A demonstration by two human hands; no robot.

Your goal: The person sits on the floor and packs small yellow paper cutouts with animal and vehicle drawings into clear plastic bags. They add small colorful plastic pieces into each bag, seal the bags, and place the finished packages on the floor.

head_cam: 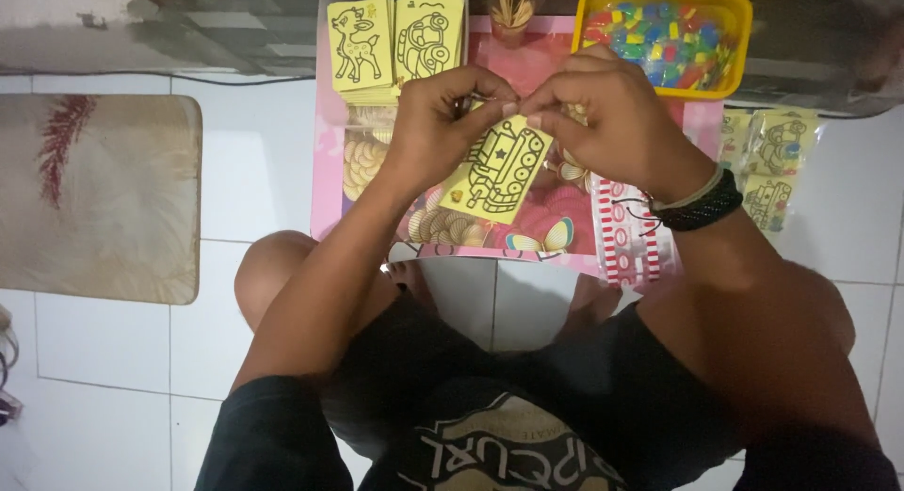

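The left hand and the right hand are meeting above a pink patterned board lying on the white tiled floor. Both hands are pinching, fingertips closed, the upper edge of a yellow rectangular card printed with a black tank outline, which is hanging tilted between them over the middle of the board. The right wrist is wearing a black braided wristband. At the far edge of the board, a stack of yellow outline cards is sitting at the left, a small cup of wooden sticks is standing in the middle, and a yellow plastic tray of multicoloured pieces is resting at the right. Clear packets of similar cards are lying right of the board. A beige mat is lying well apart at the left.
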